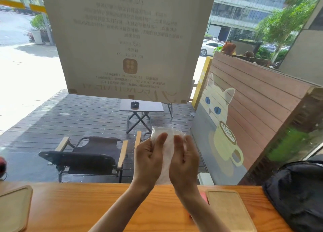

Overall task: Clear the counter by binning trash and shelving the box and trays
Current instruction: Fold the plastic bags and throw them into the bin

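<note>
Head view, centre of frame: crumpled white plastic wrapper (167, 151) pinched between left hand (148, 159) and right hand (184, 161), thumbs pressed on its front, fingers curled behind, raised above the wooden tabletop (104, 202). Wooden trays at lower left (12, 209) and lower right (229, 212), unshelved. Likely risk: slippery film springing open or slipping loose before the bin; elbows nudging the right tray.

Bright daylight through the window (31, 74); pavement outside blown out white, edges bowed by wide-angle lens.
</note>
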